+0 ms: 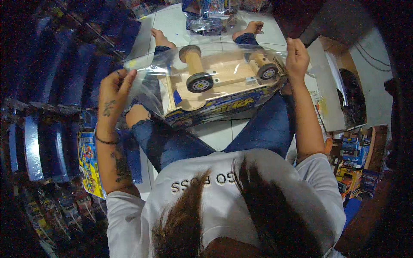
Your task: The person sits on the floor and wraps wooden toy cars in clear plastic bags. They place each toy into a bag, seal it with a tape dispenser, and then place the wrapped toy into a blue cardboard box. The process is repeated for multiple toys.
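Observation:
A wooden toy truck (234, 81) lies tipped in front of me, its underside and dark wheels facing up and its blue-and-yellow printed side toward me. Clear plastic wrap (148, 79) surrounds it, stretched between my two hands. My left hand (115, 88) pinches the wrap's left end beside the truck. At the other end, my right hand (297, 58) is closed on the wrap, up by the truck's right wheels. Both hands are raised above my spread legs, and the truck lies over the gap between my knees.
White floor tiles (163, 19) lie beyond the truck. Plastic-wrapped toys (205, 26) stand past my feet. To the left are dark wrapped packages and a yellow-and-blue box (89, 161). An opened cardboard box (331, 86) stands at right, with small toy boxes (355, 159) nearer me.

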Demonstrator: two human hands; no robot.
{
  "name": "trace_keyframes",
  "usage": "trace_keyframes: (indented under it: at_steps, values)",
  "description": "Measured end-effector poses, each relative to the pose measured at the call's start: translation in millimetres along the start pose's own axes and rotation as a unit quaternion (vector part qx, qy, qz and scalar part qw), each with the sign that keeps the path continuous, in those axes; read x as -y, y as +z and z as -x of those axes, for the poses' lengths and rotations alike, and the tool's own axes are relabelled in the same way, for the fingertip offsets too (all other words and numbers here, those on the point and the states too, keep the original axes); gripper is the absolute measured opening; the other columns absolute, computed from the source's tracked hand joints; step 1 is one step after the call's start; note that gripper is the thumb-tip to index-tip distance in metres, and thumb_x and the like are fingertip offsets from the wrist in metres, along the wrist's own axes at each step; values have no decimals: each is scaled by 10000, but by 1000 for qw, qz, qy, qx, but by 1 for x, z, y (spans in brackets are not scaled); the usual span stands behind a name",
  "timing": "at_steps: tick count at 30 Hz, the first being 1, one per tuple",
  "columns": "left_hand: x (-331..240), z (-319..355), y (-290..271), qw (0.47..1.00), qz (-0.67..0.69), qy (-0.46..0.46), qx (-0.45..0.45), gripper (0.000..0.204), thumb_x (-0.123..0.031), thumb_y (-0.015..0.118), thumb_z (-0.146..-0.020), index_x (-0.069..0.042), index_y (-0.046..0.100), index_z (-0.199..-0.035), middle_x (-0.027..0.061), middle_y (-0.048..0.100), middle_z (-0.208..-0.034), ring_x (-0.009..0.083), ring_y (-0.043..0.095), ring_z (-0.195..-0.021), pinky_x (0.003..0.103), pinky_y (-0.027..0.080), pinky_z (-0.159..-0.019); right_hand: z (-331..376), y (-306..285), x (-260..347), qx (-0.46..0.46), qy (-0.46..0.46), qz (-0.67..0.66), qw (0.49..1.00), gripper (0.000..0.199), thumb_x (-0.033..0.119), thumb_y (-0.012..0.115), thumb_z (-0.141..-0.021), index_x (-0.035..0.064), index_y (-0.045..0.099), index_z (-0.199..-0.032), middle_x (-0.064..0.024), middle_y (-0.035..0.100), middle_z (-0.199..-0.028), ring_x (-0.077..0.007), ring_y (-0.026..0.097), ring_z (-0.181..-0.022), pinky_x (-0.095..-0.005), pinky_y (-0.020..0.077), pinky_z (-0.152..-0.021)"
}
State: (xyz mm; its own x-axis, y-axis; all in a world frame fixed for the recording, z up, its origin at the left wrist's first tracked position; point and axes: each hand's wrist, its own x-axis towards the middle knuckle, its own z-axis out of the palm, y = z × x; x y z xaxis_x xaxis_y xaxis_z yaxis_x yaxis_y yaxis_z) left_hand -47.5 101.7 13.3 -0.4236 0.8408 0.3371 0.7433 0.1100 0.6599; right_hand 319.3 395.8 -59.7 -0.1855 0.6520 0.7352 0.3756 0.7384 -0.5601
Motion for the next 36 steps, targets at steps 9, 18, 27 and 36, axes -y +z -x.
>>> trace_keyframes:
  at_steps: [9,18,27,36]
  values:
    - [49,67,55,993,-36,-46,-102,238,-177,532,-940,7,553,-791,140,515,-713,239,508,-646,350,405,-615,11,22,73,115,-209,135,962,342,329,733,-750,44,555,-813,-109,556,-826,-318,570,-830,-404,458,-730]
    - [-41,41,84,950,-273,43,-148,643,-289,779,-682,11,546,-1201,185,524,-1231,379,473,-1155,493,307,-1050,11,89,67,425,-325,36,844,141,180,593,-865,45,575,-903,-129,582,-875,-337,584,-827,-417,483,-723]
    - [-46,-12,172,969,-94,138,184,229,-206,636,-786,3,637,-693,197,647,-765,348,633,-789,411,502,-722,18,65,81,442,-313,18,840,247,257,569,-852,98,622,-1033,-134,637,-933,-346,595,-924,-447,463,-826]
    - [-50,-14,206,900,-361,191,151,231,-225,522,-857,-57,657,-941,112,680,-887,275,644,-855,421,475,-755,17,77,51,408,-280,67,866,237,204,622,-858,81,638,-1059,-124,645,-1057,-328,584,-995,-399,450,-869]
